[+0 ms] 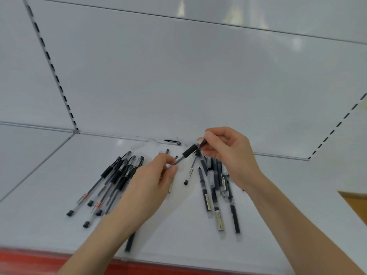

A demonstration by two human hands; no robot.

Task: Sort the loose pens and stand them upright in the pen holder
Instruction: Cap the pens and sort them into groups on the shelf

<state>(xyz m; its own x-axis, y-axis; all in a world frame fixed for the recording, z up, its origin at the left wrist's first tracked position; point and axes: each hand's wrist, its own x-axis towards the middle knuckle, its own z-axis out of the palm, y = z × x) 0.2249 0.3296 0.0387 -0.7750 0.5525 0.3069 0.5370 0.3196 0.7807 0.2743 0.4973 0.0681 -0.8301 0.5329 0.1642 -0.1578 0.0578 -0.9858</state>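
Observation:
Both hands hold one clear pen with a black rubber grip (189, 151) above the white shelf. My right hand (228, 153) pinches its upper end; my left hand (153, 179) pinches its tip end. A pile of clear black-grip pens (111, 181) lies at the left, partly hidden under my left forearm. Another pile of dark and frosted pens (216, 191) lies at the right, below my right hand. A single pen (189, 172) lies between the piles. No pen holder is in view.
The white shelf board (49, 185) has a red front edge (29, 261). A white back panel (178, 86) rises behind it, with slotted uprights (49, 62) at left and right. One dark pen (172, 142) lies against the back edge.

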